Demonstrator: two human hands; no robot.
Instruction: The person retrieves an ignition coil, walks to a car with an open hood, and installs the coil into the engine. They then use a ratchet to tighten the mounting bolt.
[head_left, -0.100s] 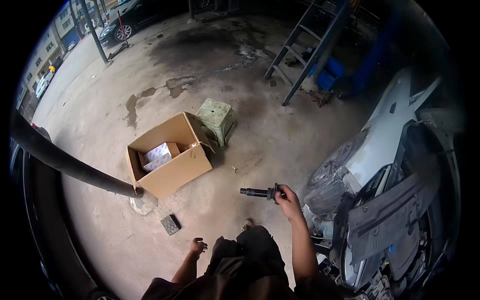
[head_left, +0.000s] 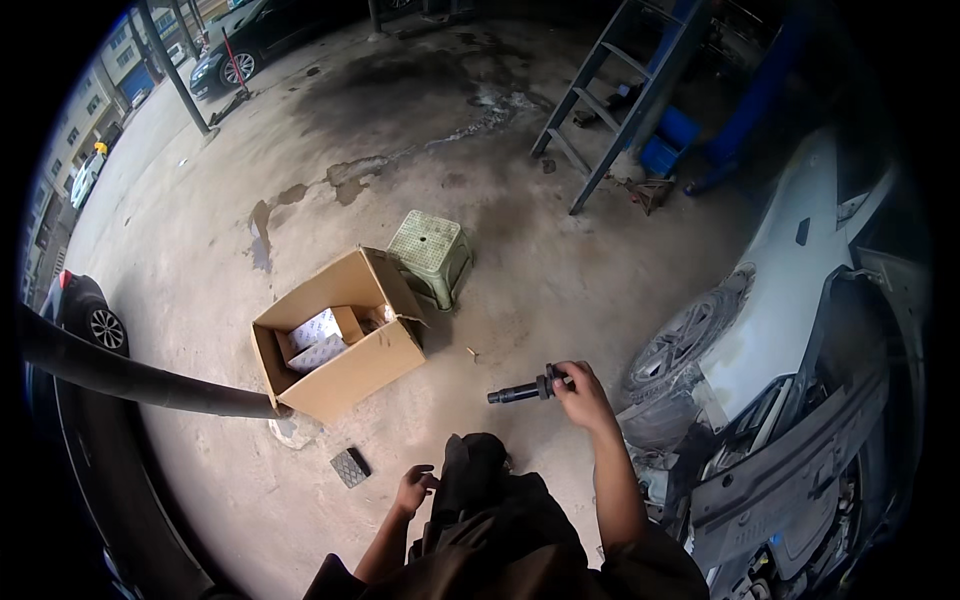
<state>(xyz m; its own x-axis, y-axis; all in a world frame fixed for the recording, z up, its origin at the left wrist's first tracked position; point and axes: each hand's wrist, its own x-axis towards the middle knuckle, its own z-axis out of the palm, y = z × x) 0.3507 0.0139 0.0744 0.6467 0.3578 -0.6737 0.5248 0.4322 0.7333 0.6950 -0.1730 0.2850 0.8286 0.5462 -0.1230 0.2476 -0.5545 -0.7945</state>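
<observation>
My right hand (head_left: pixel 580 393) holds a black ignition coil (head_left: pixel 525 389) by its thick end, the slim stem pointing left over the concrete floor. My left hand (head_left: pixel 414 489) hangs low beside my dark trousers with loosely curled fingers and nothing in it. An open cardboard box (head_left: pixel 350 365) with small white cartons inside stands on the floor ahead and left of me.
A pale green plastic stool (head_left: pixel 432 255) stands behind the box. A white car with its front stripped and a bare wheel (head_left: pixel 680 340) is on my right. A blue ladder frame (head_left: pixel 620 95) stands at the back, a thick black hose (head_left: pixel 130 380) at left, a small dark pad (head_left: pixel 350 466) near my feet.
Nothing has visibly changed apart from a slight shift of my right hand with the coil.
</observation>
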